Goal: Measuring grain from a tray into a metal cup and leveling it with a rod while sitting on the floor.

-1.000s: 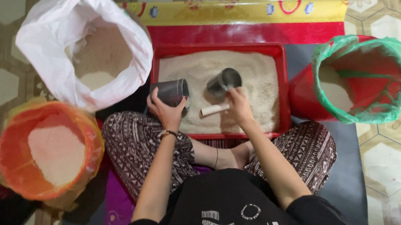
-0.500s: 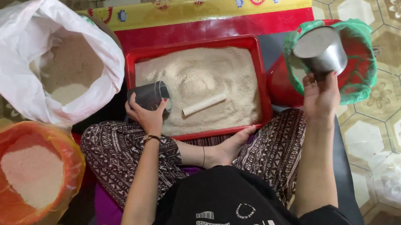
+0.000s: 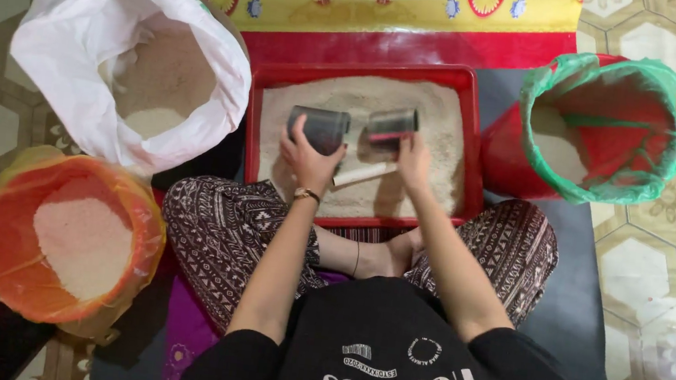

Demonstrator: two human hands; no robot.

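Over the red tray (image 3: 253, 134), w/ grain spread inside: left hand (image 3: 308, 157) fingers clamped on a dark cup (image 3: 320, 127), right hand (image 3: 412, 154) fingers clamped on a second cup (image 3: 390, 126), both tipped toward each other. Scooping looks mid-way; white sack (image 3: 76, 33), orange bag (image 3: 1, 245), green-lined bucket (image 3: 668, 126) only part-filled.

The person sat cross-legged at the lower middle of the frame, both bare forearms reaching up toward the centre from short black sleeves. The left hand (image 3: 308, 157), a watch band at its wrist, was curled with fingers wrapped closed around what it held, thumb pointing up. The right hand (image 3: 414, 156) sat just beside it to the right, slightly higher, fingers likewise closed in a grip, with the wrist bent and the forearm slanting down to the lower right.
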